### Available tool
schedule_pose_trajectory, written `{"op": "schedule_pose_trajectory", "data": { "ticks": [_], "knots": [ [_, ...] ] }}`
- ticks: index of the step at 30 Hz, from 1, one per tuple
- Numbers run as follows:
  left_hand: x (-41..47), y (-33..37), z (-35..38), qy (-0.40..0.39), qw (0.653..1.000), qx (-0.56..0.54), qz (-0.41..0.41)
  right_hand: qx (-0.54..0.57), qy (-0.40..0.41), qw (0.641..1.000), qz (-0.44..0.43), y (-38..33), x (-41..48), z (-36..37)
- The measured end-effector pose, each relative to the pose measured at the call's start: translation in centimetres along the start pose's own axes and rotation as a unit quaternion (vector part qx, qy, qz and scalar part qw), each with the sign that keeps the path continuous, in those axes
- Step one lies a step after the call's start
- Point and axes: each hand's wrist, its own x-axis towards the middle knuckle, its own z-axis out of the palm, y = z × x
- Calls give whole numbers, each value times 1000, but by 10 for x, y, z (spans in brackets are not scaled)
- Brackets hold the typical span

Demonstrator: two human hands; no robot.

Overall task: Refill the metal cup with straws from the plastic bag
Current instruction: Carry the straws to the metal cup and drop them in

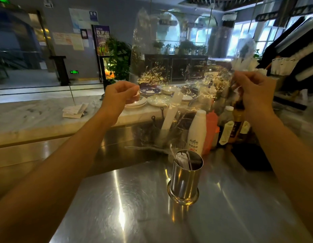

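Head view: both hands (120, 95) (253, 92) pinch a plastic bag (169, 64) above a steel counter (134, 199).

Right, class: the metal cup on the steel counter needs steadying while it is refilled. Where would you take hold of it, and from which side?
Grip the metal cup around its smooth upright wall, midway up, coming from the left side. Its top is open and already holds a few wrapped straws, so stay off the rim; the flared base is too low to hold. Bottles crowd the space behind.

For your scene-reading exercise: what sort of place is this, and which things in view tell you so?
Probably a cafe or restaurant service counter: a steel worktop carries a metal cup for straws, sauce and syrup bottles stand behind it, and stacked plates wait on the marble ledge.
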Motion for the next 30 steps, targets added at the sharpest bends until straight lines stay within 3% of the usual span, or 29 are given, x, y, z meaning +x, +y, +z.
{"op": "schedule_pose_trajectory", "data": {
  "ticks": [7, 13, 19, 25, 30],
  "knots": [
    [-6, 18, -6, 6, 999, -10, 34, 79, 30, 996, -4, -26, 0, 11],
    [-28, 8, -25, 27, 1000, -3, 0, 29, -5, 998, 52, -2, -17, 20],
    [-76, -33, -53, 61, 996, 12, -63, -23, -110, 984, 140, 38, -65, 37],
    [-139, -86, -97, 113, 976, 12, -188, -18, -270, 921, 280, 72, -124, 65],
    [-203, -133, -124, 197, 944, 59, -259, -83, -332, 887, 310, 112, -177, 91]
  ]
}}
